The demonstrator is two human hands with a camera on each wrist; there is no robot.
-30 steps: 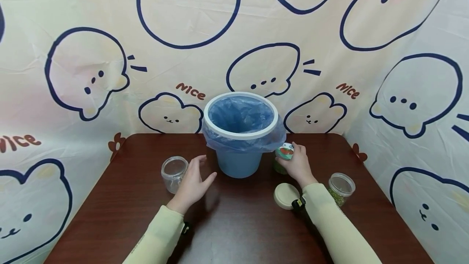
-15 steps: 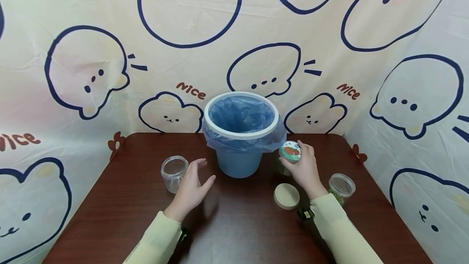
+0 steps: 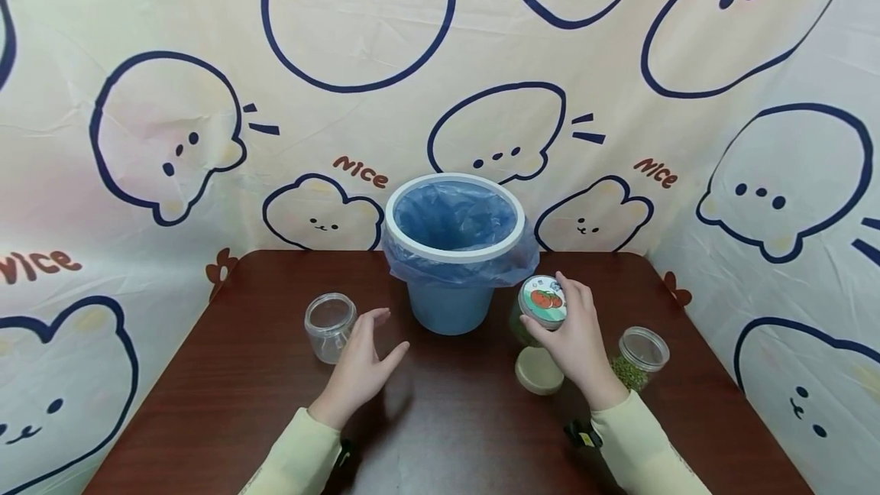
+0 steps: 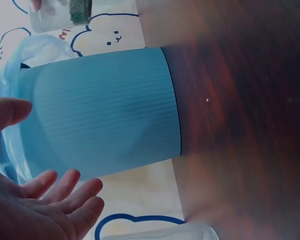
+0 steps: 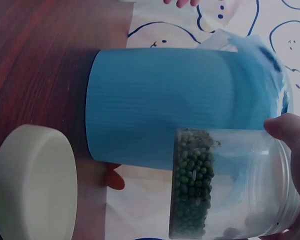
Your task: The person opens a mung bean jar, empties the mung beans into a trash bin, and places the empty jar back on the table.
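Observation:
My right hand grips a clear jar around its top, thumb on one side. A printed lid with a red-orange picture covers it, and a layer of mung beans lies at its bottom. The right wrist view shows the jar's base raised off the table, close beside the blue bin. My left hand hovers with fingers spread and holds nothing, as the left wrist view also shows. Next to it stands a lidless clear jar, partly overlapped by the fingers.
A cream round lid lies on the brown table under the held jar. At the right stands another clear jar with mung beans. A blue bag lines the bin and hangs over its white rim. Patterned cloth surrounds the table.
The right hand has lifted the jar with the printed lid from beside the bin and brought it nearer, its lid now tilted into view. The left hand has barely moved.

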